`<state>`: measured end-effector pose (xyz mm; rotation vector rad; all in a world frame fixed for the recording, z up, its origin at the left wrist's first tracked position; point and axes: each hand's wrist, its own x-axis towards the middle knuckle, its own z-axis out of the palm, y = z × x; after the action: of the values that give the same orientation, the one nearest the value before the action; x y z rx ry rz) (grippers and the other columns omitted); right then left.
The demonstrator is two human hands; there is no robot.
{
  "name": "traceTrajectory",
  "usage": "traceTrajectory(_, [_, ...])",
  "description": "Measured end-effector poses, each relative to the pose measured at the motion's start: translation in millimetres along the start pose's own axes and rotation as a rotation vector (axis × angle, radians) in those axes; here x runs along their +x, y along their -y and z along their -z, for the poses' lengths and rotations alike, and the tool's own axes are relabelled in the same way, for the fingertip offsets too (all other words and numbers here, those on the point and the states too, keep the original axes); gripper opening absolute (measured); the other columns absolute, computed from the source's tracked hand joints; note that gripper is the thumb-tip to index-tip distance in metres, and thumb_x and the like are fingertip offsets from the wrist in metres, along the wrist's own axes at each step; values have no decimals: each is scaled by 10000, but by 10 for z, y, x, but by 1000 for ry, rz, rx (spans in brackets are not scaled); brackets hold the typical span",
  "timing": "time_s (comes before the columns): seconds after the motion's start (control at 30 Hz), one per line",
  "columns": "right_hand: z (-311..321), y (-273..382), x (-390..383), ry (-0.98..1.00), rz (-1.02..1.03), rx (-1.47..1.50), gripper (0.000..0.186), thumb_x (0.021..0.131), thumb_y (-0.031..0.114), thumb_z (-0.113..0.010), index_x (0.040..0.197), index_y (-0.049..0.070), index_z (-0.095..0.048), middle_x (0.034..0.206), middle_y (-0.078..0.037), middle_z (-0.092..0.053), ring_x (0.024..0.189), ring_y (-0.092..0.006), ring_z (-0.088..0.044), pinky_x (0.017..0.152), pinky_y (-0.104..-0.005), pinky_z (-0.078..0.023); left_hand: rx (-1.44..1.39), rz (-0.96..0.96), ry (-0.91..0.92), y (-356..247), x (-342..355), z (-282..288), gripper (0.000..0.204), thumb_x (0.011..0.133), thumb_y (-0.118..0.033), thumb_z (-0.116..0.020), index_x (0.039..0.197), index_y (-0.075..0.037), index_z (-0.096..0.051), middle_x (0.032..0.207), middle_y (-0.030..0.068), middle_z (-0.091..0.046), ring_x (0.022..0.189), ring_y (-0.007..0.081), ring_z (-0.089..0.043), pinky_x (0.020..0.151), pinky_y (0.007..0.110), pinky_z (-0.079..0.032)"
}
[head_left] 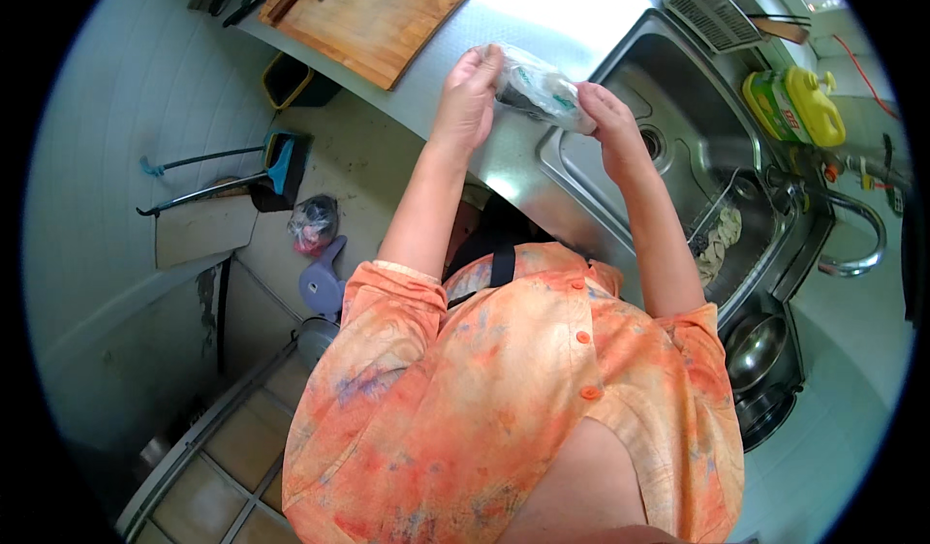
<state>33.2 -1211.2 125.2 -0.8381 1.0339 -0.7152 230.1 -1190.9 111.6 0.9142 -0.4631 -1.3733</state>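
Observation:
Between my two hands a clear plastic bag (539, 91) with green print is stretched out above the counter's front edge, left of the sink. Something dark shows through its lower left part; I cannot make out what it is. My left hand (472, 93) pinches the bag's left end between thumb and fingers. At the other end, my right hand (610, 123) is closed on the bag's right corner, close to the sink's rim.
A wooden cutting board (387, 16) lies on the steel counter (542, 11) at the far left. The steel sink (630, 69) has a faucet (857, 263) and a cloth (720, 244). A yellow jug (814, 108) stands behind it. A dustpan (281, 171) is on the floor.

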Motion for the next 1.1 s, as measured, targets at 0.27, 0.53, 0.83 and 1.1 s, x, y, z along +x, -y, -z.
traceTrajectory(0.27, [-359,-176,382,-102,142,-52,223,885,186,-622,994,14,-532,861,-4,-566,788,-68,-503,694,-220,-414,969,-137,-329,192,111,130,666,711,-197,-770,1226,-47,-375,1154,151,-390,979,215,-498,802,319,-459])
traceTrajectory(0.53, [-54,-107,342,-365,80,358,374,805,3,-586,1140,28,-423,885,-38,-520,756,-129,-517,716,-258,-440,-303,307,-369,111,141,159,447,810,83,-480,1232,36,-343,1160,188,-454,1025,281,-523,872,385,-489])
traceTrajectory(0.83, [-120,-56,349,-106,49,-595,545,737,294,-730,1150,7,-521,943,-84,-620,812,-161,-593,727,-307,-476,-118,294,-410,206,90,-93,196,899,-135,-495,1046,-11,-530,1010,90,-572,949,191,-555,833,319,-467])
traceTrajectory(1.1, [52,-331,766,-213,-185,215,225,904,238,-551,976,32,-607,956,-51,-615,773,-157,-570,645,-284,-461,185,415,-479,270,154,278,219,915,-203,-494,975,-11,-584,922,84,-610,860,179,-585,792,336,-484])
